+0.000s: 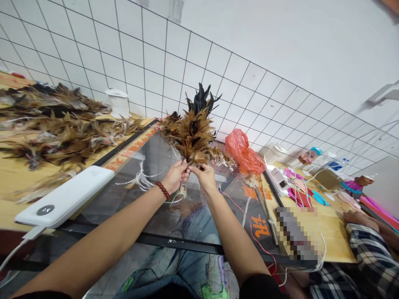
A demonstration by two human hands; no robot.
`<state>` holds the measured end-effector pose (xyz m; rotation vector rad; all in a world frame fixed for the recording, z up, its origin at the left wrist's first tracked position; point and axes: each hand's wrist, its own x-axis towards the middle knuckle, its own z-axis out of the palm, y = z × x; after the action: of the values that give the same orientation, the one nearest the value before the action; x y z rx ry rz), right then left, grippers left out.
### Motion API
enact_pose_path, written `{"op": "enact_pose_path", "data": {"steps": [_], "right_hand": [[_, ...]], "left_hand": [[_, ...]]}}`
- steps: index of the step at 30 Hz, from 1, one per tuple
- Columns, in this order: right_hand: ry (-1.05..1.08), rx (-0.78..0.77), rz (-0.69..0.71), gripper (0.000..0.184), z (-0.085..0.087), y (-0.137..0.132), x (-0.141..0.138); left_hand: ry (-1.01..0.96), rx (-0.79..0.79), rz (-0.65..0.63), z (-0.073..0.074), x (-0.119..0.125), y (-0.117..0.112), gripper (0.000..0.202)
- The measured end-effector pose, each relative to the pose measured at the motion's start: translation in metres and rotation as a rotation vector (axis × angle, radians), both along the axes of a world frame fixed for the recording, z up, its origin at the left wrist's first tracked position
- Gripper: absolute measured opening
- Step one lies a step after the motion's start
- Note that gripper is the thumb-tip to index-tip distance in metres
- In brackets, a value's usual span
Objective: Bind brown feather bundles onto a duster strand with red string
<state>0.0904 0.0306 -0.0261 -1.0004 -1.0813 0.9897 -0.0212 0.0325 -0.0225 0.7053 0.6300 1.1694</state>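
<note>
A bundle of brown feathers with black feather tips stands upright over the dark glass-like tabletop. My left hand, with a beaded bracelet at its wrist, is closed at the bundle's lower end. Pinching that same base from the other side is my right hand. The fingers of both hands almost meet there, and what exactly lies between the tips is hard to see. White strips lie on the tabletop left of my hands. More loose feathers lie behind my right hand.
Rows of feathers cover the wooden table at left, near a white power bank and a white cup-like container. A red plastic bag sits behind right. A wire grid stands behind; a co-worker's plaid sleeve is at right.
</note>
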Motion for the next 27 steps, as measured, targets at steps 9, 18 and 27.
{"op": "enact_pose_path", "data": {"steps": [9,18,27], "right_hand": [[-0.011,0.017,0.004,0.03,-0.005,-0.002,-0.002],[0.041,0.037,-0.112,0.033,-0.005,-0.006,-0.002],[0.153,0.063,0.024,0.02,0.002,-0.013,0.003]], "left_hand": [[0.04,-0.013,0.025,0.003,0.0,-0.004,0.022],[0.052,0.075,-0.052,0.0,0.004,-0.008,0.037],[0.194,0.188,0.038,-0.007,0.006,-0.007,0.033]]}}
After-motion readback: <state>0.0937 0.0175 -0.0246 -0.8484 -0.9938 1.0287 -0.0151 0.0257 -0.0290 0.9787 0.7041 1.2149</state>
